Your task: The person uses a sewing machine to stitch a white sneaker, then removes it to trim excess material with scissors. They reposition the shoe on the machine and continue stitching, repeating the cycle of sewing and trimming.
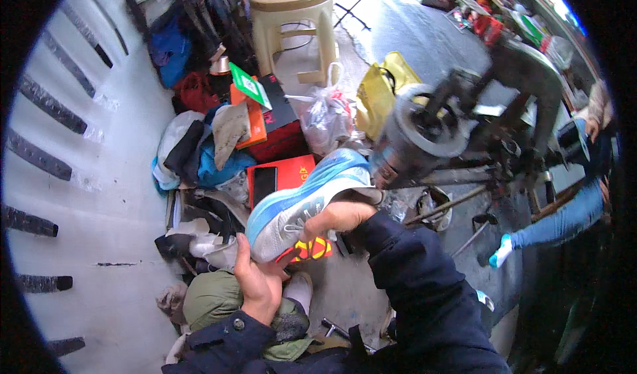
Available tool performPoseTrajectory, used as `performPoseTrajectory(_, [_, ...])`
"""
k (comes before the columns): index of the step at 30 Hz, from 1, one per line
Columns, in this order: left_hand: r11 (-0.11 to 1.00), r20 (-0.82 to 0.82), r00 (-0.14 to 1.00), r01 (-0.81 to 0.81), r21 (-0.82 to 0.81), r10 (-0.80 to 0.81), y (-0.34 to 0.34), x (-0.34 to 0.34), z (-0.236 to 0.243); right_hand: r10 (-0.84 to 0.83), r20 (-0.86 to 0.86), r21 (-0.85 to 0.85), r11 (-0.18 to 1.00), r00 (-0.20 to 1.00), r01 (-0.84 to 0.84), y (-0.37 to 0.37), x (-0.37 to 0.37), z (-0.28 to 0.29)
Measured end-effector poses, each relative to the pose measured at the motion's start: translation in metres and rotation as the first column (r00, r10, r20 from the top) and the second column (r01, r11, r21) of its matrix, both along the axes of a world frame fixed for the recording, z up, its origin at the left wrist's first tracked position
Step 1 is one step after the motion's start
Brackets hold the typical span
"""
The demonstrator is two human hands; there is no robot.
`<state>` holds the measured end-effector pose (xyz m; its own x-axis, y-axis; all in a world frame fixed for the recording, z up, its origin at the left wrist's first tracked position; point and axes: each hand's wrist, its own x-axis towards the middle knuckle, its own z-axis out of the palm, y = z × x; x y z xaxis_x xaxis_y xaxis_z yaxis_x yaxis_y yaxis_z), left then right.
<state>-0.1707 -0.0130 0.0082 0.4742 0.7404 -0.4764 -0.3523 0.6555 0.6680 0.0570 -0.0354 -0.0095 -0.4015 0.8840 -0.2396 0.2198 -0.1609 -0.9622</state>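
A light blue and white sneaker (295, 205) with laces is held up in front of me, its toe toward the lower left. My right hand (340, 219) grips it by the side near its opening, thumb along the laces. Cupped around the toe, my left hand (260, 286) has its thumb at one side and its fingers partly hidden below the shoe. Past the heel stands a dark, cylindrical metal machine part (421, 132) with a round top. A red box (292, 168) with a black phone (265, 183) on it lies behind the sneaker.
A beige stool (292, 16) stands at the back. Beside it are a clear plastic bag (328, 112) and a yellow bag (381, 92). Cloths and boxes pile up on the left, next to a white slotted wall (126, 195). Another person's jeans-clad leg (557, 221) is at right.
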Motion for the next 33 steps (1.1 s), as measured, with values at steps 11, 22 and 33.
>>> performPoseTrajectory(11, [0.991,0.079,0.991,-0.117,0.069,0.112,0.025,0.025,-0.007,-0.17,0.111,0.141,0.978,0.979,0.154,0.029,0.014,0.044])
performPoseTrajectory(22, [0.984,0.14,0.984,-0.125,0.129,0.106,0.034,0.04,-0.006,-0.104,0.094,0.468,0.882,0.99,0.048,0.033,0.021,0.046])
performPoseTrajectory(33, [0.99,0.142,0.99,-0.031,0.137,0.012,0.026,0.042,-0.016,-0.131,0.008,0.333,0.935,0.991,0.121,0.003,0.029,0.037])
